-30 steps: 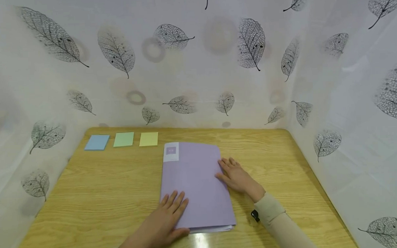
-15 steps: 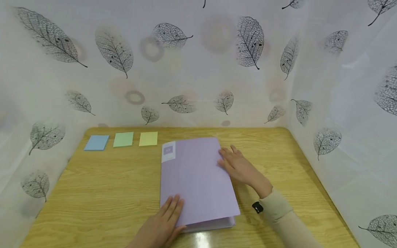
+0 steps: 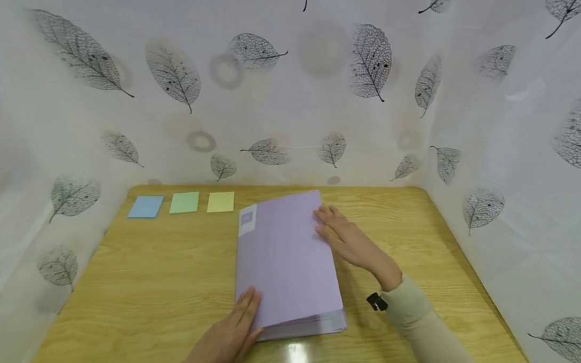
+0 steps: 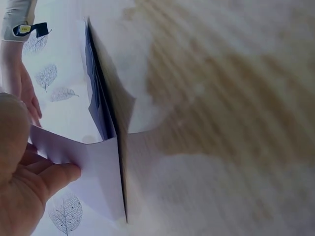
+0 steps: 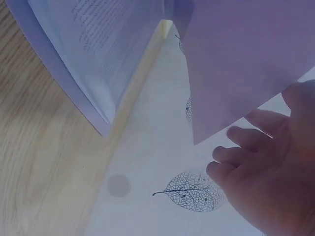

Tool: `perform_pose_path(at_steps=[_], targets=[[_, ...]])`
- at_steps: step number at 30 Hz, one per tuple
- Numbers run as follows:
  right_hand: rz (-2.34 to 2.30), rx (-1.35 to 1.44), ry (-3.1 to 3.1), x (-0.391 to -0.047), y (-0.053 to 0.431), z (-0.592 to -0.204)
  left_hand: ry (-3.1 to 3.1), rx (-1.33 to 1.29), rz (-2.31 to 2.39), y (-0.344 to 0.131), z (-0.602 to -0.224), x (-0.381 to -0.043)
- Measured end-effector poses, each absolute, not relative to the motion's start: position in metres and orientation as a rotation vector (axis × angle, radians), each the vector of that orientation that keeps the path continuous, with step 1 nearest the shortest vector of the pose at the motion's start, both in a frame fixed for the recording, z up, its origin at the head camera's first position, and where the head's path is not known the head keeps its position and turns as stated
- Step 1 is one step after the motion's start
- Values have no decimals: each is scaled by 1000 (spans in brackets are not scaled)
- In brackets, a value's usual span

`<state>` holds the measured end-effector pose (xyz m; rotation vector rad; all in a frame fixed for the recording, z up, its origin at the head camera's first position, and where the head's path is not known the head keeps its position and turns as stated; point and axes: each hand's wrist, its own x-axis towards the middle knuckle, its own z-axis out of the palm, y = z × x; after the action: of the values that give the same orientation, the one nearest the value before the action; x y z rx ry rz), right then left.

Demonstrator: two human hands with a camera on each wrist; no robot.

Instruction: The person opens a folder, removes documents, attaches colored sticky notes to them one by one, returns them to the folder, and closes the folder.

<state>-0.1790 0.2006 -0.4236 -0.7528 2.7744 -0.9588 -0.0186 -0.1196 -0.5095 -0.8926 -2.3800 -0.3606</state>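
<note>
A purple folder (image 3: 288, 256) lies on the wooden table, its front cover lifted along the right side. A white label (image 3: 247, 219) marks the cover's upper left corner. At the lower left, my left hand (image 3: 224, 333) rests with straight fingers on the cover near the spine; its thumb (image 4: 61, 177) lies against the folder. My right hand (image 3: 355, 240) has its fingertips at the raised right edge of the cover, fingers extended. Printed pages (image 5: 106, 49) show inside the gap in the right wrist view.
Blue (image 3: 145, 207), green (image 3: 184, 203) and yellow (image 3: 221, 202) sticky-note pads stand in a row at the table's back left. A pale curtain (image 3: 287, 96) with leaf prints surrounds the back and sides. A black device (image 3: 377, 302) hangs at the right sleeve.
The cover's right side has risen, widening the gap over the pages. My right hand has moved up and away with it. My left hand has shifted slightly left toward the spine.
</note>
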Motion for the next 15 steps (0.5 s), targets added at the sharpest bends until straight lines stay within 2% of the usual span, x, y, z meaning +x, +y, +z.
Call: perform_pose_path(at_steps=[7,15], targets=[[-1034,-715,2850,-182,205,-423,-2362,-842,-464,-123,-514,-13],[-901,-706,2816,-194,219,-470,-2326,-812,-581,-128,-519,-9]])
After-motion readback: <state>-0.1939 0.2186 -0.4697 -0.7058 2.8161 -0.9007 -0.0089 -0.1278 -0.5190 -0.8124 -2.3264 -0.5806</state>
